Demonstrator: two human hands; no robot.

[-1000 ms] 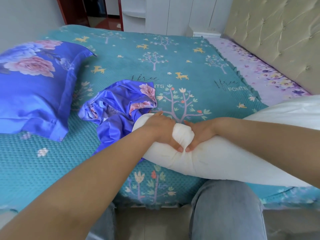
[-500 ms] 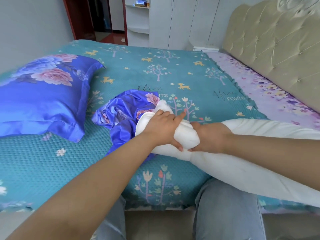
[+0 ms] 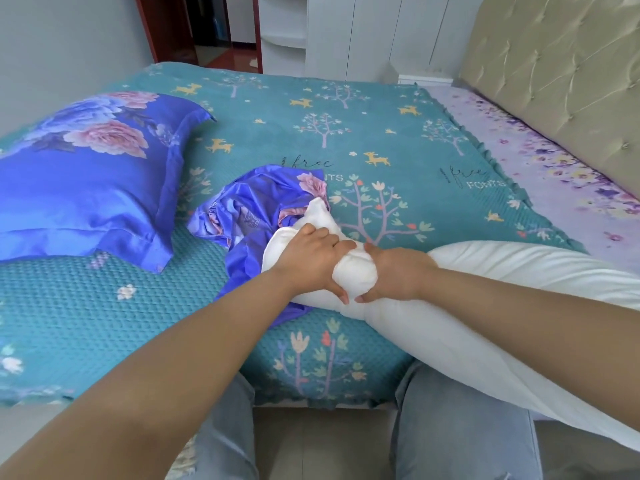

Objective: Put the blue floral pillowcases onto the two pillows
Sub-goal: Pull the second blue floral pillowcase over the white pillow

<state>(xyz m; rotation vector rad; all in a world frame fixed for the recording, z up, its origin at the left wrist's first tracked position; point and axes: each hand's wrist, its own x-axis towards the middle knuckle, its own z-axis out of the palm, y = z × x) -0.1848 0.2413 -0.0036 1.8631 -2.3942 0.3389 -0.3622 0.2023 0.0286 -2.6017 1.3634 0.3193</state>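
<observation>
- Two hands squeeze one end of the bare white pillow (image 3: 467, 306), fingers curled round the bunched stuffing.
- Left hand (image 3: 308, 263) grips the pillow end from the left side, thumb underneath near the bed edge, fingers over the top.
- Right hand (image 3: 394, 275) grips just beside it on the right, thumbs of both nearly touching.
- Pillow tip pokes out beyond the left hand, lying on the empty blue floral pillowcase (image 3: 256, 216).
- That pillowcase is crumpled on the bed, centre, partly under the pillow end.
- Rest of the white pillow runs right and near, off the bed edge over the person's jeans (image 3: 460, 427).
- Covered pillow (image 3: 86, 188), already in its blue floral case, lies flat at far left, apart from the crumpled one.
- Teal bedspread (image 3: 311, 126) with trees and deer under everything; lilac floral sheet (image 3: 554, 178) at right, tufted beige headboard (image 3: 561, 71) beyond it.
</observation>
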